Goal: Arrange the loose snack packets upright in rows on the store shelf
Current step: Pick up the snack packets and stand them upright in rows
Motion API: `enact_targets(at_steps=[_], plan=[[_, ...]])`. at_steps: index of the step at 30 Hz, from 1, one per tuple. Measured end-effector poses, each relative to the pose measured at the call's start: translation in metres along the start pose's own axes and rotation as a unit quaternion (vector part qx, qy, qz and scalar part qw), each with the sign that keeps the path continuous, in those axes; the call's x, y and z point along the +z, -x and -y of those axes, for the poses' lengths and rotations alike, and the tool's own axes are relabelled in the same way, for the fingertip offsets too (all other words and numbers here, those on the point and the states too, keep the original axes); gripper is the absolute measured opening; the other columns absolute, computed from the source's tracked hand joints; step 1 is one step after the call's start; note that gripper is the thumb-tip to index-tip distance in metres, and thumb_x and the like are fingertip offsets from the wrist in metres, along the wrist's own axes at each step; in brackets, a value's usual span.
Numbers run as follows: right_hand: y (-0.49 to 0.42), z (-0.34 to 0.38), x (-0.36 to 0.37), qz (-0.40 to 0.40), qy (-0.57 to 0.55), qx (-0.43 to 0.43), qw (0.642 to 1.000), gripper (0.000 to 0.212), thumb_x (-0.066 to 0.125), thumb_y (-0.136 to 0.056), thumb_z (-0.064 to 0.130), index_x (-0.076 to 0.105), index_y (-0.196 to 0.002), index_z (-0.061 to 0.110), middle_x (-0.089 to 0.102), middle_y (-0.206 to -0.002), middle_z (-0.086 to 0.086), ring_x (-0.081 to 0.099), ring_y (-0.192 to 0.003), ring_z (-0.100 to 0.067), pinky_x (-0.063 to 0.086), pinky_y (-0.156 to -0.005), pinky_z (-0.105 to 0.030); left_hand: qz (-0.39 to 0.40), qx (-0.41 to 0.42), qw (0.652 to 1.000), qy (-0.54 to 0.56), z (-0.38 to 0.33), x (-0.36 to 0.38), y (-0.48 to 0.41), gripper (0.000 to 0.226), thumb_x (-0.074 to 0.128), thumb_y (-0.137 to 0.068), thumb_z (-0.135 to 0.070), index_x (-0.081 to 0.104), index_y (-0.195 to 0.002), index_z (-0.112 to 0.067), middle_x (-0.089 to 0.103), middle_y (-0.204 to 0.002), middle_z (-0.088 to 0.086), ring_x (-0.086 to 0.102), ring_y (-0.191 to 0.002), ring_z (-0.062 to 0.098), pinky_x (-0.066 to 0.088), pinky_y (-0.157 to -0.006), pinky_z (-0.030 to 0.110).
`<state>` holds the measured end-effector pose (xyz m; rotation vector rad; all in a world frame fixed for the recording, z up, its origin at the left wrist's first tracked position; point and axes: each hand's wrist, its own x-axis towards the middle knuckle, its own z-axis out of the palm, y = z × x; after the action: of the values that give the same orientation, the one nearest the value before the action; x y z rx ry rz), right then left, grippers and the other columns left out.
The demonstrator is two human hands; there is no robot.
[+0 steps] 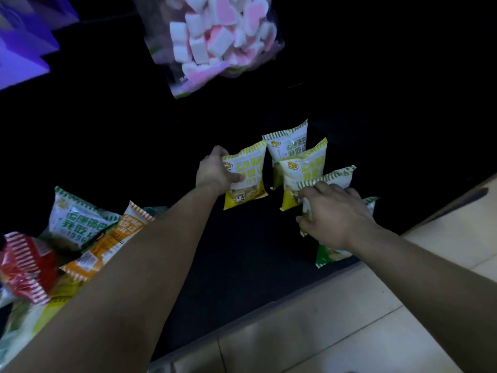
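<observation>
- Left hand (215, 172): fingers closed on the upper left edge of a yellow packet (246, 176), held upright on the dark shelf (228, 265) beside the standing row.
- Right hand (332, 215): fingers curled around a green packet (329, 254) at the front of that row.
- Packets: probably light, air-puffed pillow bags of slick, crinkly film; contents likely brittle, so grip the crimped seams, not the belly.
- Loose packets (80, 224): heaped at left, lying tilted.
- Marshmallow bag (215, 39): clear film, soft pink-white pieces, hanging above.
</observation>
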<state>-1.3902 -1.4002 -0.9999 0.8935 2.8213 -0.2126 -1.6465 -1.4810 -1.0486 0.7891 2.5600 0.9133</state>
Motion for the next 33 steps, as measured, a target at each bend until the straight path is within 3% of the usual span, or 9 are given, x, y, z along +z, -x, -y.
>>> enact_targets(at_steps=[7,10,17,22,26,31,33], plan=[[-0.002,0.001,0.009,0.021,0.003,0.001,1.000,0.058,0.046,-0.094,0.056,0.038,-0.144,0.028,0.045,-0.138,0.000,0.042,-0.130,-0.026,0.033,-0.105,-0.045,-0.013,-0.028,0.999,-0.024,0.006,0.014,-0.015,0.067,0.082,-0.077,-0.031,0.049,-0.135,-0.026,0.052,-0.128,0.009,0.059,-0.108,0.028,0.050,-0.081,0.033],[-0.001,0.002,0.010,0.030,0.005,-0.001,1.000,0.060,0.046,-0.094,0.056,0.036,-0.145,0.027,0.045,-0.141,-0.001,0.042,-0.131,-0.026,0.033,-0.104,-0.045,-0.025,-0.057,0.998,-0.034,0.002,0.016,-0.020,0.069,0.079,-0.081,-0.034,0.046,-0.141,-0.029,0.044,-0.134,0.012,0.056,-0.111,0.032,0.042,-0.077,0.031],[0.002,0.010,0.004,0.032,0.002,-0.012,0.999,0.058,0.047,-0.094,0.056,0.037,-0.143,0.026,0.047,-0.137,-0.001,0.045,-0.128,-0.026,0.035,-0.102,-0.044,-0.014,-0.080,0.997,-0.014,-0.007,0.007,-0.011,0.082,0.078,-0.081,-0.026,0.029,-0.146,-0.018,0.041,-0.140,0.013,0.052,-0.118,0.031,0.041,-0.075,0.031],[0.010,0.035,-0.017,0.033,0.001,-0.034,0.999,0.060,0.049,-0.093,0.055,0.038,-0.144,0.024,0.047,-0.139,-0.004,0.044,-0.129,-0.027,0.034,-0.103,-0.044,0.029,-0.026,0.995,-0.091,-0.001,-0.044,0.039,0.086,0.074,-0.084,-0.033,0.023,-0.152,-0.021,0.034,-0.148,0.012,0.049,-0.123,0.030,0.044,-0.081,0.031],[0.025,0.066,-0.042,0.020,0.002,-0.055,0.998,0.059,0.050,-0.093,0.054,0.041,-0.142,0.022,0.049,-0.137,-0.005,0.046,-0.128,-0.027,0.034,-0.103,-0.045,0.058,-0.008,0.986,-0.157,0.021,-0.108,0.096,0.088,0.074,-0.083,-0.041,0.024,-0.152,-0.020,0.037,-0.147,0.012,0.047,-0.126,0.030,0.043,-0.097,0.033],[0.046,0.116,-0.063,0.018,0.014,-0.088,0.996,0.058,0.052,-0.093,0.052,0.040,-0.141,0.023,0.047,-0.138,-0.004,0.045,-0.129,-0.028,0.036,-0.103,-0.046,0.089,0.009,0.970,-0.228,0.072,-0.199,0.176,0.079,0.072,-0.084,-0.045,0.035,-0.148,-0.015,0.043,-0.144,0.012,0.053,-0.122,0.031,0.042,-0.097,0.033],[0.053,0.141,-0.061,0.019,0.014,-0.101,0.995,0.060,0.052,-0.093,0.053,0.039,-0.143,0.024,0.046,-0.141,-0.004,0.044,-0.130,-0.027,0.036,-0.102,-0.046,0.088,0.002,0.965,-0.249,0.101,-0.228,0.207,0.079,0.070,-0.084,-0.050,0.035,-0.147,-0.019,0.044,-0.144,0.010,0.055,-0.119,0.031,0.045,-0.098,0.039]])
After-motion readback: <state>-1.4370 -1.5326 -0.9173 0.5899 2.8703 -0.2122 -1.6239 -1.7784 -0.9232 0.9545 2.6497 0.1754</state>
